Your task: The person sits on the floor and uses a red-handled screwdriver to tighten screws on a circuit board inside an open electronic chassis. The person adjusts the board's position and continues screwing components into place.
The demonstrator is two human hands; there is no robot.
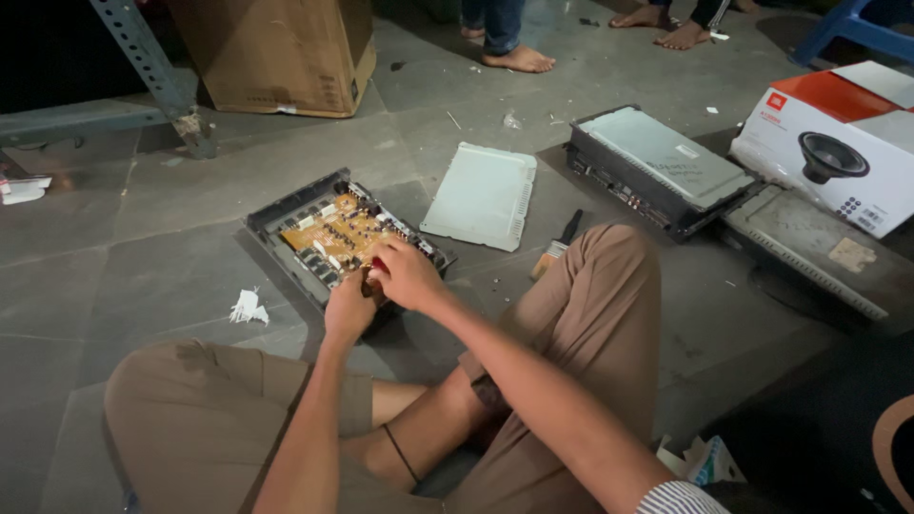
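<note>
Item, central: an open amplifier (328, 238), lid off, its yellow-brown circuit board facing up, lying on the grey stone floor (171, 200) just ahead of my crossed legs. My left hand (348, 306) rests at the near edge of the amplifier, fingers curled down onto the casing; whether they grip anything I cannot tell. My right hand (405, 273) sits on the amplifier's near right corner, touching the left hand, its fingers closed together around a small tool with a red tip (379, 264) that points into the board. Right of the amplifier, close by: a pale metal cover plate (483, 195), flat on the floor. Just beyond the plate, further right of the amplifier: a paintbrush (558, 246) with a dark handle, lying beside my right knee. Further right again: a second amplifier (657, 167), closed, with a light grey top, and past it a third dark unit (819, 252) with a paper label. Far right of the amplifier: a white and orange carton (843, 143) picturing a round speaker. Behind the amplifier, upper left: a brown cardboard box (276, 52) and a slotted metal rack leg (152, 71). Left of the amplifier, near my left knee: a crumpled scrap of white paper (248, 306). Well behind the amplifier: another person's bare feet (519, 59) on the floor.
</note>
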